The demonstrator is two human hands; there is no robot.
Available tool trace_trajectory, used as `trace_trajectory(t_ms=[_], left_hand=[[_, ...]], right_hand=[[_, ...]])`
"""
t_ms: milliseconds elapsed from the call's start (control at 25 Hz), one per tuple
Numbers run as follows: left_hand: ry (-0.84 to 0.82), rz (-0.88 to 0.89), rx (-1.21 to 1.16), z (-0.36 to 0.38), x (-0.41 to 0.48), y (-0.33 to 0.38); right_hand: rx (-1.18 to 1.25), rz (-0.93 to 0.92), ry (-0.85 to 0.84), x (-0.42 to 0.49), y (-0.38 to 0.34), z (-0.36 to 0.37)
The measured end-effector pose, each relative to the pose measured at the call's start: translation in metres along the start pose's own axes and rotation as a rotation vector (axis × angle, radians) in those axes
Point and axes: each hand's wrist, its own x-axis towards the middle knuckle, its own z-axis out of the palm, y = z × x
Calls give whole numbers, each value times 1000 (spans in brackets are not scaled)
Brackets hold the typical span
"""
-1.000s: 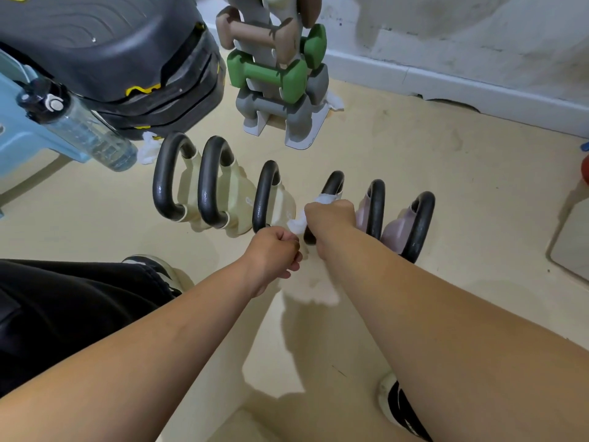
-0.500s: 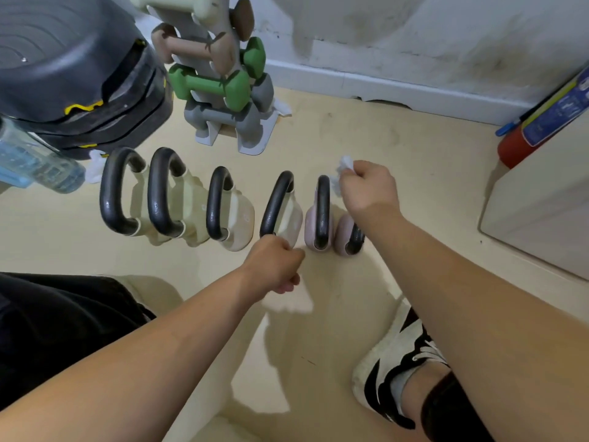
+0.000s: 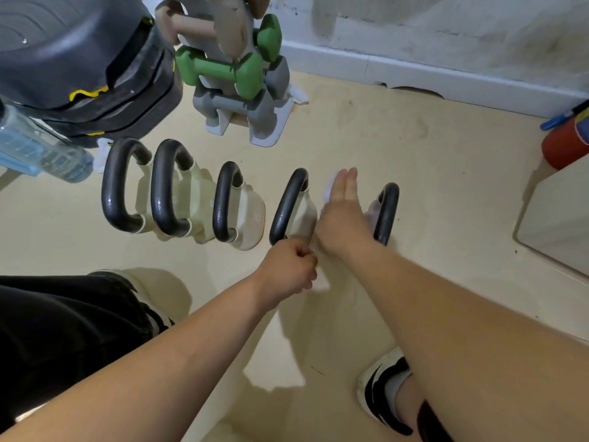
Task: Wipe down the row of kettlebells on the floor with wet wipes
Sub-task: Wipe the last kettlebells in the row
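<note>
Right hand (image 3: 342, 218) fingers flat, extended, pressing wet wipe (image 3: 330, 186) on kettlebell, left hand (image 3: 287, 271) fisted around black handle (image 3: 288, 207).

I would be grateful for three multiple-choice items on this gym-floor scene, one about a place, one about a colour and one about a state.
1. Where does the dumbbell rack stand?
A. Behind the row of kettlebells, towards the wall
B. Between the person's feet
C. On top of the water bottle

2. What colour are the kettlebell handles?
A. Red
B. Black
C. White

3. How is the right hand held?
A. Clenched in a fist
B. Flat, fingers straight, with a wet wipe beneath it
C. Resting on the shoe

Answers: 1 A, the rack stands beyond the row near the baseboard. 2 B, every visible handle is glossy black. 3 B, the straight fingers lie over the white wipe, while the left hand is the closed one, at a handle's near end.
</note>
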Motion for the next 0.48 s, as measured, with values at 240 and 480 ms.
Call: trace_trajectory(t_ms=[240,480], left_hand=[[36,37,26,21,17,-2],[204,167,147,48,24,12]], right_hand=[[341,127,-227,44,-5,-41],[370,123,-163,39,1,-30]])
